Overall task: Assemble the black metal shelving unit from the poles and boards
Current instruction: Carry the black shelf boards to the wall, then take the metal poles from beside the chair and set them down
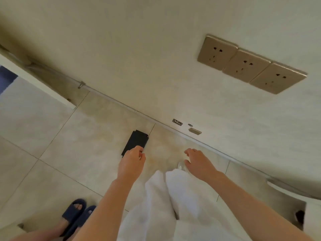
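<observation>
Left hand (132, 162) curled at board (137, 140) end, grip unconfirmed; right hand (198, 162) hung open. Advised: a two-handed, level lift.

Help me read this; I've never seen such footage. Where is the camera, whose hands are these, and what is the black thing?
No machine here: a person wears one wide-angle camera on the head, looking down, so both bare arms are theirs. The left hand reaches the near end of a flat black board lying on the tiled floor by the wall. Its fingers curl at the edge, but I cannot tell whether they grip it. The right hand hovers beside, relaxed, holding nothing. The white cloth below is the wearer's trousers. The dark blue slippers at lower left seem to be another person's. Three sockets sit on the wall.
</observation>
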Motion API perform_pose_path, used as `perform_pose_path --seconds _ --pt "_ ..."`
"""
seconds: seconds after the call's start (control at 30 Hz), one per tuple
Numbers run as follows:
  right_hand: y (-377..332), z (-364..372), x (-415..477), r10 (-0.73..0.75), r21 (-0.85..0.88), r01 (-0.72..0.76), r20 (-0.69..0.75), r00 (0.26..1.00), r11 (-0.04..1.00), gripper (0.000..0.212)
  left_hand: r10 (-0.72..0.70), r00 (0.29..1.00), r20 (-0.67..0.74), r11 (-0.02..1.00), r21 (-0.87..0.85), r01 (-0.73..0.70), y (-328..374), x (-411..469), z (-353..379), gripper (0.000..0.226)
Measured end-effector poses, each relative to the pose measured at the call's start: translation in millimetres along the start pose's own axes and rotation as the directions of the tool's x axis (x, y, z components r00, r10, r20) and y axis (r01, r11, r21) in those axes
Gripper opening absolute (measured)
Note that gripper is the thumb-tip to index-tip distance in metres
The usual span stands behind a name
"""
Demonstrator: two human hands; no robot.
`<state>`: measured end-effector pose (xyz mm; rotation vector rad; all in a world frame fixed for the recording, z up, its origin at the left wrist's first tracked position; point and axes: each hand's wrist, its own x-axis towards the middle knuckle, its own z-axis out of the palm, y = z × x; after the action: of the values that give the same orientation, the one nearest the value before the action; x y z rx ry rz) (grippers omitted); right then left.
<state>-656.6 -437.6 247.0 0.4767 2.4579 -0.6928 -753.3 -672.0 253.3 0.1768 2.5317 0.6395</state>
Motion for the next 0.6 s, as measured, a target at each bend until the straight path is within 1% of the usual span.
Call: perform_pose_path --seconds 0.13,0.27,0.43,0.6 --pt "24.8 13.6 -42.4 0.117 0.077 -0.111 -0.082 0.990 0.991 0.039 0.141 0.985 0.097 0.985 0.090 -0.149 33.6 -0.6 9.9 0.028" --pt "48.8 20.9 -82.3 0.256 0.205 -0.224 -0.144 0.956 0.953 0.040 0.270 0.938 0.218 0.940 0.153 -0.306 76.2 -10.0 31.9 0.028" --pt "84.7 32.5 -136.5 0.426 0.372 -0.334 -0.202 0.882 0.866 0.039 0.410 0.832 0.373 0.839 0.205 -0.505 131.3 -36.1 69.4 0.027" --pt "130.5 50.3 -193.5 0.569 0.501 -0.413 -0.209 0.795 0.761 0.039 0.484 0.728 0.486 0.726 0.243 -0.644 179.6 -73.5 119.9 0.027"
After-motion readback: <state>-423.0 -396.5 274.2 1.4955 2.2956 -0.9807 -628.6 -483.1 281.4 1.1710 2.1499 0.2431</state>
